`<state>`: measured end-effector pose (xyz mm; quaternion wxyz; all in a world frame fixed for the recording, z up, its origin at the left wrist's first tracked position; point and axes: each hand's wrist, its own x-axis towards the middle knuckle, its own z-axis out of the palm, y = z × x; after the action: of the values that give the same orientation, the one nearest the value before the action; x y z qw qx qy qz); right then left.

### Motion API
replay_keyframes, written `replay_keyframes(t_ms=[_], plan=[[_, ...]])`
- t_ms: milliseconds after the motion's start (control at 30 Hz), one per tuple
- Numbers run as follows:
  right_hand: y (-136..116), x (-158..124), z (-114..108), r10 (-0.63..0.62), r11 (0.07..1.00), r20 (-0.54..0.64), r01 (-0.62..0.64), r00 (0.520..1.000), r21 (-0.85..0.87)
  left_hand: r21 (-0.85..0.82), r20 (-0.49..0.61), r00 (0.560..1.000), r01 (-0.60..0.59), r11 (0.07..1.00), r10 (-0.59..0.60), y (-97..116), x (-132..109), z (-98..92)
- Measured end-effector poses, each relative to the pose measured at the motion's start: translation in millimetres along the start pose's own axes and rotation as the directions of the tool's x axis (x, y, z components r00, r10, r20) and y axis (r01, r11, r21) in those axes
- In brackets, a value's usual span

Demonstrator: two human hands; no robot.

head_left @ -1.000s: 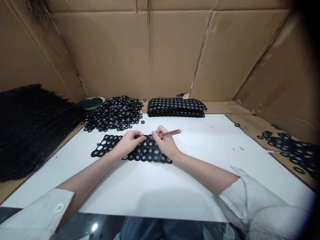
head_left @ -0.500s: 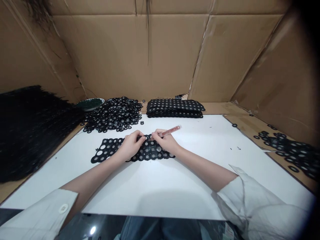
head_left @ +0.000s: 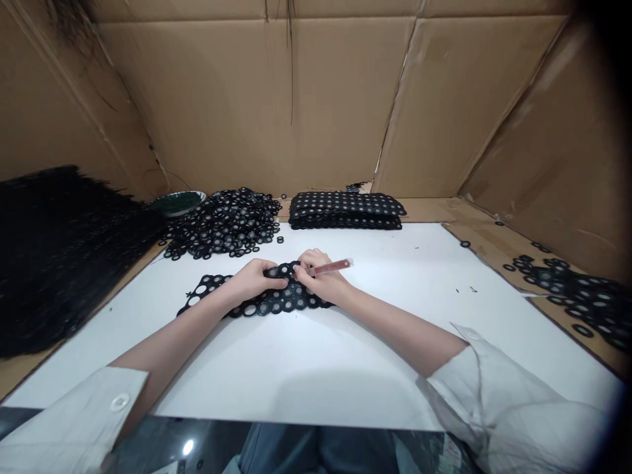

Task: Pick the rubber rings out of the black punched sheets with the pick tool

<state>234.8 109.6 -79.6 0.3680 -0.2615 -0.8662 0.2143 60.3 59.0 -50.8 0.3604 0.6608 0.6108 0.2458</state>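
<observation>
A panel of joined black rings (head_left: 282, 304) lies across the white board, its far edge lifted between my hands. My left hand (head_left: 249, 279) pinches that edge, thumb toward me and fingers behind. My right hand (head_left: 320, 282) is closed around a slim reddish, see-through tool (head_left: 332, 266), whose blunt end sticks out to the right. The tool's working tip is hidden by the fingers and the panel. The right thumb also presses at the panel's lifted edge.
A heap of loose black rings (head_left: 232, 224) is at the back left, beside a bowl of dark material (head_left: 178, 203). Finished-looking ring panels (head_left: 347, 209) are stacked at the back. Black strands (head_left: 64, 257) pile up at left; more joined rings (head_left: 577, 289) lie right. Cardboard walls (head_left: 257, 99) enclose the board.
Both hands have raised and tilted the panel's far edge, the left thumb now lying across its front. The reddish tool has swung to a flatter angle.
</observation>
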Motion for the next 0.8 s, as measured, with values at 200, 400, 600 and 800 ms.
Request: replay_keyframes(t_ms=[200,400,600,800], plan=[[-7,6,5,-0.001,0.949,0.04,0.014,0.999,-0.316,0.187,-0.127,0.991,0.056,0.981,-0.032,8,-8,12.3],[-4,9,4,-0.028,0.959,-0.013,0.023,1.0,-0.283,0.246,-0.128,0.991,-0.006,0.969,0.039,10,-6,7.5],[-6,3,-5,0.136,0.983,-0.194,-0.108,0.972,0.147,0.242,-0.125,0.991,-0.02,0.97,0.052,5,-1,1.9],[-9,-3,-3,0.255,0.913,0.011,-0.244,0.967,0.328,0.192,-0.124,0.992,0.023,0.981,0.001,8,-5,-5.6]])
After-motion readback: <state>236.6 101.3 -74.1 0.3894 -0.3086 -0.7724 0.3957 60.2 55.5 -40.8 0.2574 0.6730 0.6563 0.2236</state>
